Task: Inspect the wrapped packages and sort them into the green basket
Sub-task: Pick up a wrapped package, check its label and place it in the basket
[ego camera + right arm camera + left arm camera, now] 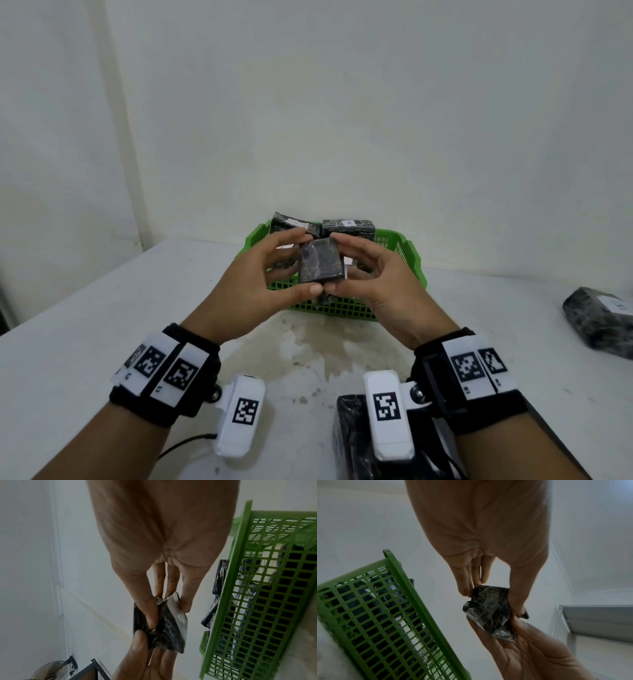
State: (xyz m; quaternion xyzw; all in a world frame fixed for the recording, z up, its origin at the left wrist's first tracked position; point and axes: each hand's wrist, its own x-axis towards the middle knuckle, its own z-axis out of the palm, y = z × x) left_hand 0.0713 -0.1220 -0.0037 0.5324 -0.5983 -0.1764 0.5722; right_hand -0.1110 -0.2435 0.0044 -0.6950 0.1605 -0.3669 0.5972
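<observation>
Both hands, left (253,287) and right (380,284), pinch a package (320,262) upright near the basket (342,308), likely to inspect it.

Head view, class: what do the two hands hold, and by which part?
One small dark plastic-wrapped package, pinched by both hands: left hand on its left edges, right hand on its right.

the small package (320,262) sits between the left hand (253,284) and right hand (383,287), pinched from both sides. just beyond the fingers stands the basket (407,253) with packages inside. another package (599,320) lies well right of the right hand; one more (352,442) lies beneath the right wrist.
</observation>
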